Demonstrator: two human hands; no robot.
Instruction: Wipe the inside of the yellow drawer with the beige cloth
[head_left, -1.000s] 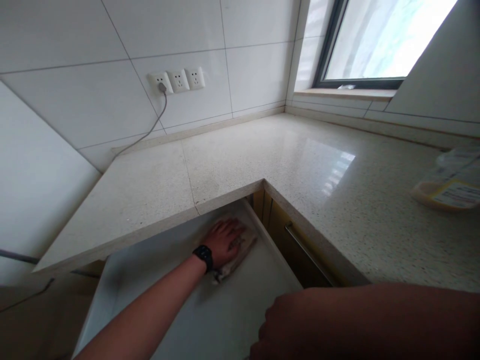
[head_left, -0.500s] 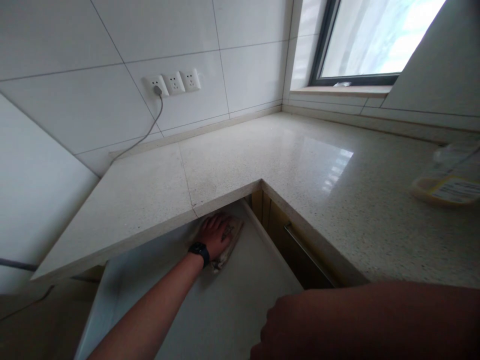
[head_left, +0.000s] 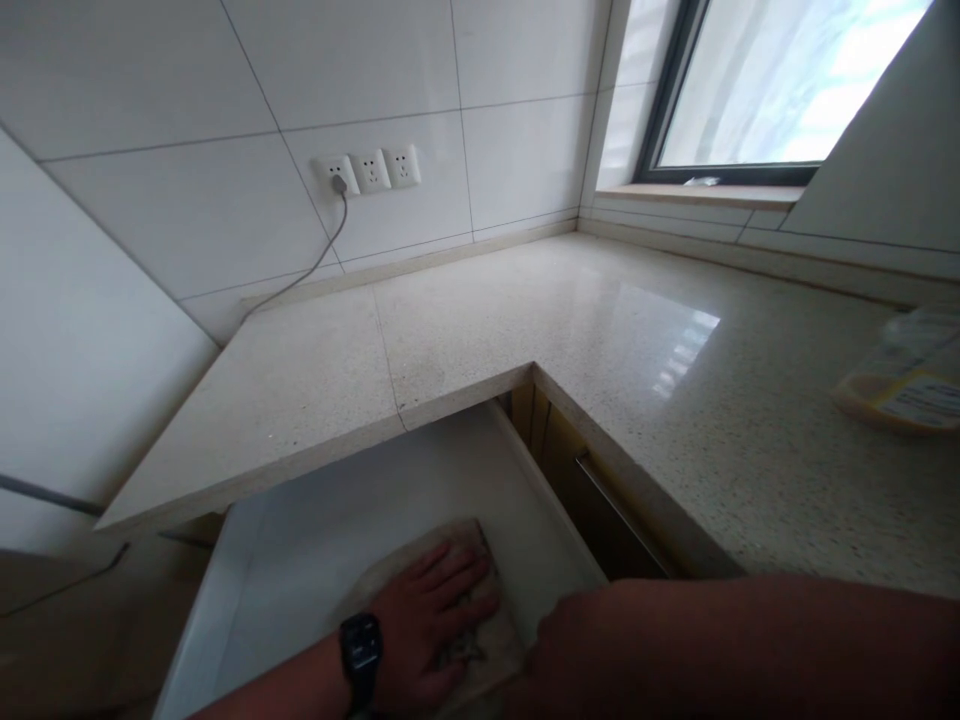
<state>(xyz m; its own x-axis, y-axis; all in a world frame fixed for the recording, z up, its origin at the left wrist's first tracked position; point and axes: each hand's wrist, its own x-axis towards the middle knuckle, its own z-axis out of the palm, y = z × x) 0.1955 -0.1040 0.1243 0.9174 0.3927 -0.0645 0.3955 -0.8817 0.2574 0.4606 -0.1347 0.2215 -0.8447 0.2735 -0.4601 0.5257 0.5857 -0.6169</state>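
My left hand (head_left: 439,615), with a black watch on its wrist, lies flat and spread on a beige cloth (head_left: 390,570). A dark print shows on the cloth below the fingers. The cloth rests on the pale floor of a pulled-out drawer (head_left: 300,560), under the corner of the counter. My right hand (head_left: 570,640) is curled at the lower right, close to the drawer's right side and just beside the cloth. Its fingertips are in shadow, so whatever they hold is hidden.
The speckled stone counter (head_left: 480,310) overhangs the drawer and turns a corner. A clear container with a yellow label (head_left: 911,395) stands on its right. Wall sockets (head_left: 370,172) hold one plugged cable (head_left: 315,262). A cabinet handle (head_left: 622,505) juts out right of the drawer.
My left hand has drawn the cloth from the back of the drawer towards me. My right hand has stayed about where it was. The view has shifted slightly.
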